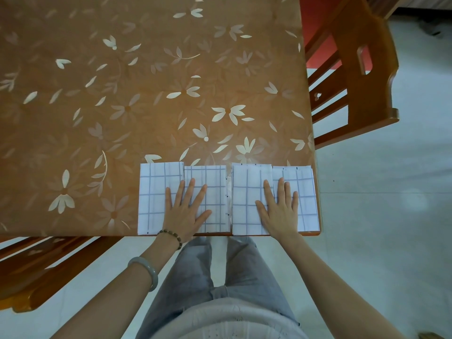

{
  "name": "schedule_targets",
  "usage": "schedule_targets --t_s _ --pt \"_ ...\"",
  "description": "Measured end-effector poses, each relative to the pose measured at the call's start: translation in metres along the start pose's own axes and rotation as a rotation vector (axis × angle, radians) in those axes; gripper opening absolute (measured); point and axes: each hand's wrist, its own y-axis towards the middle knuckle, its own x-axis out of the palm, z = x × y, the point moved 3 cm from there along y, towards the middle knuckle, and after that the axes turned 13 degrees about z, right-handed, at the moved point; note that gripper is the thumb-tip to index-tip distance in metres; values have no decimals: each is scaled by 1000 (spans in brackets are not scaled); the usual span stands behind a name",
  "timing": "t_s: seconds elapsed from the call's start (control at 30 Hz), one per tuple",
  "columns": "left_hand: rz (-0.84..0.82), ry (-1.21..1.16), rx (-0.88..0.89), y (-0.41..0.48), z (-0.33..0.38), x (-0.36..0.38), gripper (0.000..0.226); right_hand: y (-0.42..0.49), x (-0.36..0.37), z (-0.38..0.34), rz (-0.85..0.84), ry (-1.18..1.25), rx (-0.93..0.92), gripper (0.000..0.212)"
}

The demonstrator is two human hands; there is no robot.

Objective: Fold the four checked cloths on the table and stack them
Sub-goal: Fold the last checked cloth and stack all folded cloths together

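Along the near edge of the counter (146,94), head view: the leftmost cloth (151,192), second cloth (216,177), third cloth (247,192) and rightmost cloth (307,192) lie folded side by side, all white with a blue check. The first pair overlaps slightly, as does the second, and a narrow gap separates the pairs. The left hand (186,211) rests flat across the first pair and the right hand (278,211) flat across the second. Both sets of fingers (190,189) are straight and spread, pressing down and grasping nothing. Folding appears complete and stacking is not yet begun. To do the step well, press evenly through palm and fingers to set the creases. Then lift each cloth by its folded edge, so the layers stay together, and lay it squarely on its neighbour with edges matched. The rightmost cloth sits at the counter's corner and could slide off if dragged. Count: four cloths, two hands, one counter, and two wooden chairs, the right chair (354,81) and the left chair (49,260). A bead bracelet (171,237) and a bangle (146,270) circle the left arm.
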Motion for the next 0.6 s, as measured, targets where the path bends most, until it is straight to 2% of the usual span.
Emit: schedule_targets --t_s 0.3,0.43,0.5,0.6 --pt "8 -22 6 2 1 -4 72 -1 -13 -1 49 68 29 68" --pt "65 -56 -146 -1 -18 -10 72 -1 -19 7 41 83 66 74" --pt "42 -52 -179 -5 -23 -11 74 -3 -18 6 21 72 51 75" --pt "-10 -47 -136 -9 -19 -9 74 -4 -19 -3 -4 76 44 83"
